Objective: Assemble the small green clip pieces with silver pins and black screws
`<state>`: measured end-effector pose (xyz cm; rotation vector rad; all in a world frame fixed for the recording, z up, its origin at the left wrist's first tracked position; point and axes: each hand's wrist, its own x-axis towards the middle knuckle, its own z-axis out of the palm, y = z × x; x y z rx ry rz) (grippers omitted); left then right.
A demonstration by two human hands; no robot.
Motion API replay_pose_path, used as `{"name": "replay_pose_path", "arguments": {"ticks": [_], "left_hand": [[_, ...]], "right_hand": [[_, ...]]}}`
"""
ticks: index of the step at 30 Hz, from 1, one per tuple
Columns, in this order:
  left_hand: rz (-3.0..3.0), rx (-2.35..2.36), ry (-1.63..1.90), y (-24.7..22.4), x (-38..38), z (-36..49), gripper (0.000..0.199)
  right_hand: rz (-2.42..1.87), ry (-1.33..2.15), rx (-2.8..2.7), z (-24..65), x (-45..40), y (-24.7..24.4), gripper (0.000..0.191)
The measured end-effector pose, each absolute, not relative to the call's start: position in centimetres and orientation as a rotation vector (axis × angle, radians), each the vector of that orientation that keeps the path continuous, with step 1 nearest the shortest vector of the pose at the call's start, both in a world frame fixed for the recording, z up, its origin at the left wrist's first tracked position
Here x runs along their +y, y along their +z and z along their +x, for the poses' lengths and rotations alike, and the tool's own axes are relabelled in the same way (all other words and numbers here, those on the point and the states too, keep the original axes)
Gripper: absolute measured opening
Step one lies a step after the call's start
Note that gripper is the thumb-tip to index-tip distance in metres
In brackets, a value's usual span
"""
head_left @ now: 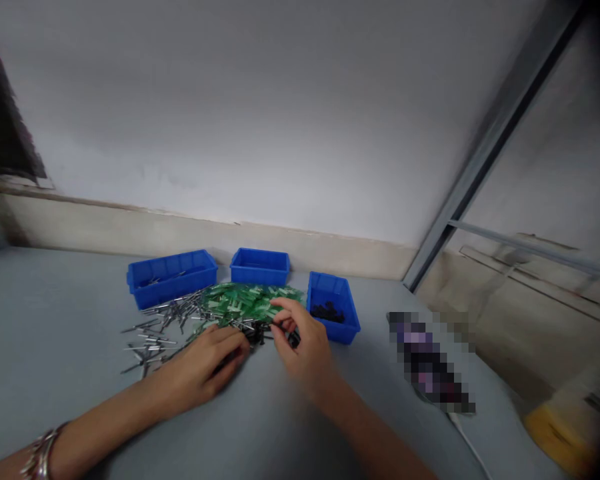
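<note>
My left hand [215, 358] rests low at the front of a heap, fingers curled down and thumb bent in towards them. What it holds, if anything, is hidden under the fingers. Just to its right, my right hand [305, 343] has its thumb and fingers drawn together in a pinch; anything between the tips is too small to make out. Small black parts [257, 335] lie between the two hands. Behind them spreads a pile of green plastic pieces [245, 301]. Slim silver metal rods [153, 341] are scattered to the left.
Three blue bins stand behind and beside the heap: a left bin [173, 283] with a few rods, a middle bin [260, 275], and a right bin [347, 331] holding black parts. A blurred-out object [430, 363] with a white cable [467, 443] lies right, near a metal frame [453, 220].
</note>
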<state>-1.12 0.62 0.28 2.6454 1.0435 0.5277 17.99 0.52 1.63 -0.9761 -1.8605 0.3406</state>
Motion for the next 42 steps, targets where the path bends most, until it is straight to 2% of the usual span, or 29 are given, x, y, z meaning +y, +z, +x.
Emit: {"name": "replay_pose_path", "arguments": {"ticks": [5, 9, 42], "left_hand": [[2.638, 1.029, 0.579, 0.4, 0.6, -1.1, 0.015], [2.642, 1.033, 0.56, 0.5, 0.5, -1.1, 0.016], [2.638, 1.05, 0.536, 0.5, 0.5, -1.2, 0.015]], "right_hand": [[-1.139, -0.201, -1.806, 20.1, 1.5, 2.7, 0.026], [-1.307, -0.372, -1.736, 21.2, 2.3, 2.8, 0.027], [-1.455, -0.39, -1.739, 21.6, 2.7, 2.5, 0.027]]}}
